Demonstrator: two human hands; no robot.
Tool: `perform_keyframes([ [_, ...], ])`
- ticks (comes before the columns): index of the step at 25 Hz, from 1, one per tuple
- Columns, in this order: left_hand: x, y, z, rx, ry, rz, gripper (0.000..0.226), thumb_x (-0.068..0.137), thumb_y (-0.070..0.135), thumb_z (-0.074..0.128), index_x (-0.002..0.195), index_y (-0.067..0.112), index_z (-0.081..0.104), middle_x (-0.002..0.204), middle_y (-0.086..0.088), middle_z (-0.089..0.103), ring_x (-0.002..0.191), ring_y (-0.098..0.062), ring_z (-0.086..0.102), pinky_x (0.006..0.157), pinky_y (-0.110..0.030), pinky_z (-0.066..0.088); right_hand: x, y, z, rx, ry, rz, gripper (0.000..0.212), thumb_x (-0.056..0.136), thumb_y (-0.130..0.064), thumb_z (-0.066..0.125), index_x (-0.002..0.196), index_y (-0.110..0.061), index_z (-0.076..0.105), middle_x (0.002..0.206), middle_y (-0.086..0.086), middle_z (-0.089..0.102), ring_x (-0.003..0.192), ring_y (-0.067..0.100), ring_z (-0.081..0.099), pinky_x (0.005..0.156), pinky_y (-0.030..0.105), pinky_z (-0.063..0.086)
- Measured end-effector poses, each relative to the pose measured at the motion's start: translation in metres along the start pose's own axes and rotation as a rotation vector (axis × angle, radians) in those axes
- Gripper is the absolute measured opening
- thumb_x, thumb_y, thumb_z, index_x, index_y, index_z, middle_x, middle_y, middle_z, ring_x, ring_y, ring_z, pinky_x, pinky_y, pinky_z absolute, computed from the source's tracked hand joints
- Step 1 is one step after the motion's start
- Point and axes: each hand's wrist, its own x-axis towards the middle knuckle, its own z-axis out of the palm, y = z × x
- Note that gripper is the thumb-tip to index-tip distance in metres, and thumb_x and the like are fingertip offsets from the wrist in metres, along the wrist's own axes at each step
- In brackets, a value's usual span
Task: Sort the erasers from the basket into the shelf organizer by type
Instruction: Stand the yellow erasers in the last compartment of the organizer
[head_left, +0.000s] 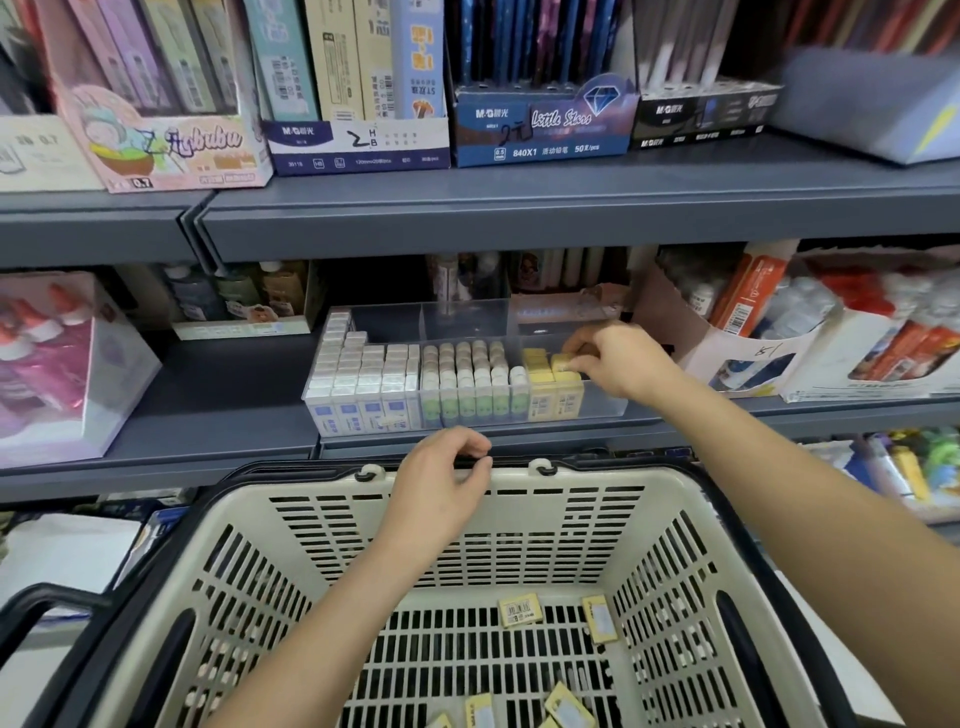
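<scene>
Placement step in hand, by the look of it. Reaches with the right hand (618, 364) into the right end of the clear plastic shelf organizer (605, 404) on the grey metal shelf (234, 395). Pinches a small yellow-sleeved block eraser (563, 362) between thumb and fingertips, just above the standing yellow stack (550, 397) in that compartment. Cannot tell whether the eraser already touches the row beneath.

Steadies with the left hand (441, 483): fingers curled over the far rim of the beige slotted plastic basket (597, 486), nothing else held.

Organizer, left to right: white block erasers with blue labels (358, 374), then round-topped erasers in green sleeves (467, 382), then the yellow ones. Each kind in its own section.

Left on the basket floor: loose yellow erasers only. One flat near the middle (520, 610), one against the right wall (600, 618), several more at the bottom edge of view (569, 704). No white or green pieces seen among them.

Judgement: sorting well along, probably only the yellow kind outstanding.

Next move calls for:
- seating the pinched eraser upright, flush with its yellow neighbours
- letting go without dragging it back out
- returning to the basket for another loose yellow piece

Tight spot likely: little finger room between the yellow rows and the organizer's right wall. Needs a light touch to avoid tipping the standing rows.
</scene>
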Motion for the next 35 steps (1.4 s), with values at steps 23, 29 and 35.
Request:
perform_keyframes([
  [23, -0.100, -0.083, 0.014, 0.026, -0.756, -0.341, 0.021, 0.085, 0.021, 0.066, 0.104, 0.015, 0.061, 0.098, 0.001, 0.063, 0.092, -0.014, 0.060, 0.082, -0.025, 0.050, -0.164, -0.072, 0.148, 0.138, -0.389, -0.143, 0.017, 0.089, -0.027, 0.055, 0.086, -0.016, 0.067, 0.088, -0.001, 0.069, 0.077, 0.013, 0.061, 0.071, 0.029, 0.050],
  [29, -0.127, -0.127, 0.014, 0.477, -1.237, -0.383, 0.045, 0.077, 0.036, 0.074, 0.112, 0.016, 0.056, 0.110, -0.002, 0.060, 0.097, -0.018, 0.056, 0.079, -0.030, 0.046, -0.194, -0.050, 0.215, -0.176, -0.790, -0.228, 0.058, 0.084, -0.041, 0.062, 0.133, -0.018, 0.041, 0.128, 0.006, 0.047, 0.111, 0.024, 0.052, 0.089, 0.039, 0.049],
  [35, -0.139, -0.133, 0.020, 0.601, -1.181, -0.227, 0.040, 0.070, 0.043, 0.076, 0.091, 0.024, 0.047, 0.081, 0.009, 0.053, 0.078, -0.013, 0.052, 0.060, -0.029, 0.039, -0.202, -0.054, 0.240, -0.195, -0.663, -0.491, 0.067, 0.083, -0.038, 0.065, 0.140, -0.023, 0.031, 0.127, 0.004, 0.039, 0.120, 0.022, 0.035, 0.099, 0.035, 0.037],
])
